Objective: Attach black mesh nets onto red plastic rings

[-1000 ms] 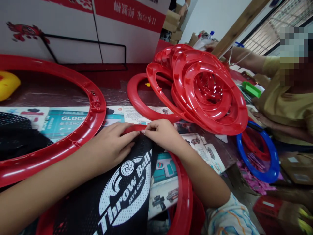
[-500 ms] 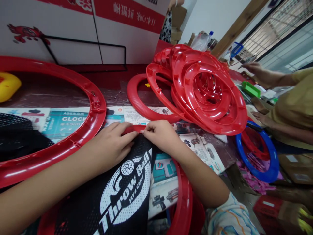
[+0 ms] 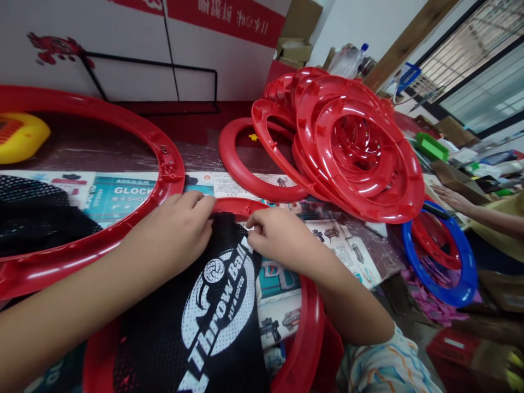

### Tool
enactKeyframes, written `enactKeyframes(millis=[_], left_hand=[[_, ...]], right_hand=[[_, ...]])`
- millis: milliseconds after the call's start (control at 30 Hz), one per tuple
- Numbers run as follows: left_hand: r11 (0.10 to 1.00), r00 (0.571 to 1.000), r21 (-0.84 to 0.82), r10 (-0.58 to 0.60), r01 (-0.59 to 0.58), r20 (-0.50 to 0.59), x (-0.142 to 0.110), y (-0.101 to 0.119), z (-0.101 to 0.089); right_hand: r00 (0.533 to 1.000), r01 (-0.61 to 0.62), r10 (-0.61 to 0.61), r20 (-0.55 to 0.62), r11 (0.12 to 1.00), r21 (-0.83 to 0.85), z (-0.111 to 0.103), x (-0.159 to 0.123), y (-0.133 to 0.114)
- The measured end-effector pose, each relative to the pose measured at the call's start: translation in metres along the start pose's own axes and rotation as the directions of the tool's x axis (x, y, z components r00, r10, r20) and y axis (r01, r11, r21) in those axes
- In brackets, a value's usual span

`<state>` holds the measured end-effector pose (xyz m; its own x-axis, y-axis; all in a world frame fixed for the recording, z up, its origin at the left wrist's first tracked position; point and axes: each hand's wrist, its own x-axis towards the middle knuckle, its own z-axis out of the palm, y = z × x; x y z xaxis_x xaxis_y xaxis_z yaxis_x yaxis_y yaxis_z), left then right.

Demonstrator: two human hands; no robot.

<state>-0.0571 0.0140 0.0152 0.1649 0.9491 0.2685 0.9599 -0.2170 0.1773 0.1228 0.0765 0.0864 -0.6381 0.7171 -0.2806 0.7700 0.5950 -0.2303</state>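
A black mesh net [image 3: 164, 322] with a white "Throw Ball" print lies across a red plastic ring [image 3: 309, 327] in front of me. My left hand [image 3: 186, 224] is closed on the net's upper left edge, by the ring's far rim. The fingers of my right hand [image 3: 272, 232] are curled and pinch the net's upper right edge. A strip of the ring's far rim shows between and beyond my hands. Touching my left forearm's far side is a larger red ring [image 3: 170, 169], with more black mesh [image 3: 41, 218] inside it.
A heap of red rings [image 3: 360, 147] stands beyond my right hand. A blue ring [image 3: 440, 254] sits at the table's right edge. A white-and-red box [image 3: 135, 82] backs the table. At left lies a yellow plastic part [image 3: 24, 136]. Another person's hand [image 3: 452, 197] is at far right.
My hands have moved apart, uncovering more of the ring's far rim. The net's top edge now sits nearer me, below that rim. The other person's raised hand has left view.
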Motion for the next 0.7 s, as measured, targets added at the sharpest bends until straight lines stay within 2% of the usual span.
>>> enactKeyframes(millis=[133,233,333,467,533,600,700], left_hand=[[0.999,1.0,0.046,-0.018,0.017,0.003,0.0,0.003,0.002],[0.999,0.998,-0.041,0.015,-0.017,-0.053,0.001,0.003,0.008],[0.985,0.996,-0.162,0.039,-0.052,-0.081,0.002,0.002,0.013],[0.973,0.998,-0.225,0.032,-0.045,-0.061,0.003,0.001,0.016],[0.972,0.998,-0.233,0.032,-0.042,-0.045,0.002,0.001,0.015],[0.971,0.999,-0.237,0.034,-0.041,-0.034,0.002,0.001,0.015],[0.977,0.998,-0.208,0.037,-0.048,-0.058,0.002,0.0,0.016]], right_hand=[[0.999,0.026,-0.028,-0.026,0.998,-0.063,0.006,0.002,-0.002],[0.999,-0.029,0.026,-0.038,0.997,-0.077,0.01,0.007,-0.002],[0.997,-0.072,0.073,-0.001,0.988,-0.14,0.012,0.01,-0.003],[0.997,-0.04,0.053,0.054,0.975,-0.217,0.014,0.011,-0.006],[0.998,-0.029,0.04,0.043,0.975,-0.221,0.014,0.011,-0.006],[0.999,-0.043,0.042,-0.011,0.987,-0.157,0.014,0.011,-0.005],[0.997,-0.045,0.053,-0.058,0.991,0.127,0.013,0.011,0.002]])
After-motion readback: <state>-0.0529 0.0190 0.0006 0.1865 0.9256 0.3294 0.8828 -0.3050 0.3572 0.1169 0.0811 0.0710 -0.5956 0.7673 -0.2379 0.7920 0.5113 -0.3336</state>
